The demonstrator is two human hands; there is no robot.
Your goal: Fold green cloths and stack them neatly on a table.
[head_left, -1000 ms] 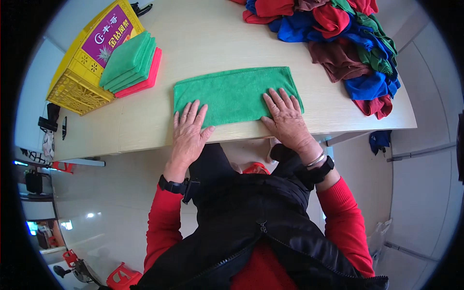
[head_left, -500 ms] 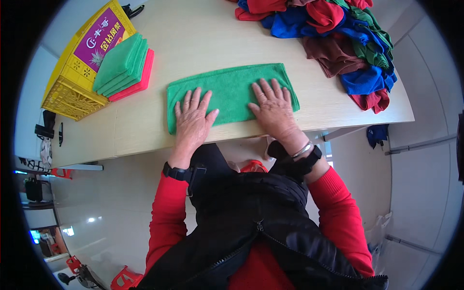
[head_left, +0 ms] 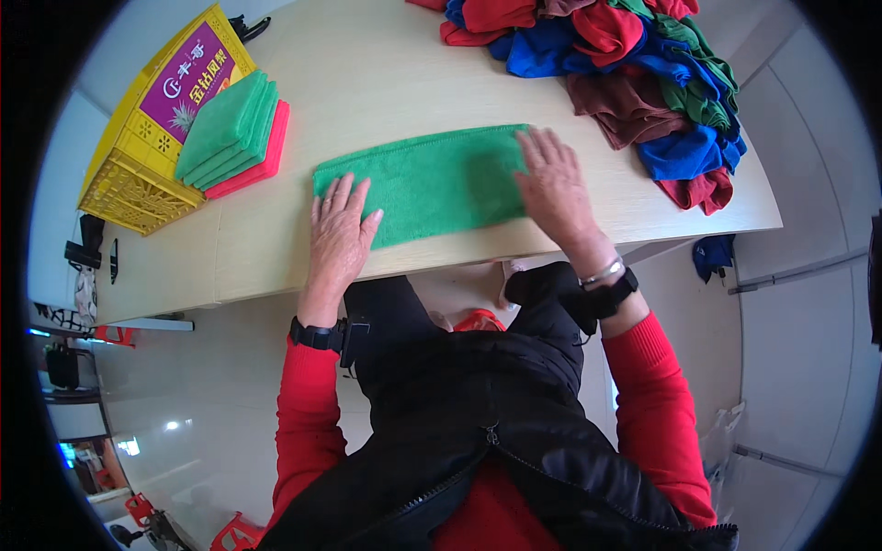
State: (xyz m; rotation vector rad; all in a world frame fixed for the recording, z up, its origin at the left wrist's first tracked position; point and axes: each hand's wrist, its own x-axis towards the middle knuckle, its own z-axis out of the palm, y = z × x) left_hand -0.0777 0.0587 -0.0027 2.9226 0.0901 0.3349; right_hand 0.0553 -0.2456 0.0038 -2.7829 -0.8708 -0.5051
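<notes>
Even, bright light fills the scene, soft and without hard glare on the pale wooden tabletop (head_left: pixel 404 83). Shadows are faint: only a thin dark edge under the flat green microfibre cloth (head_left: pixel 432 184) and beneath the tabletop's near edge. Small bright reflections glint on the glossy grey floor (head_left: pixel 175 427) at lower left. The fisheye lens bends the tabletop's straight edges strongly, and a black vignette rings the frame. Focus is sharp centrally, softer toward the rim.

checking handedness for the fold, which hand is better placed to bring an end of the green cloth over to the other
Probably the right hand: it lies flat on the green cloth right at its right end, fingers at the edge. The left hand rests on the near left corner, well placed to pin it.
</notes>
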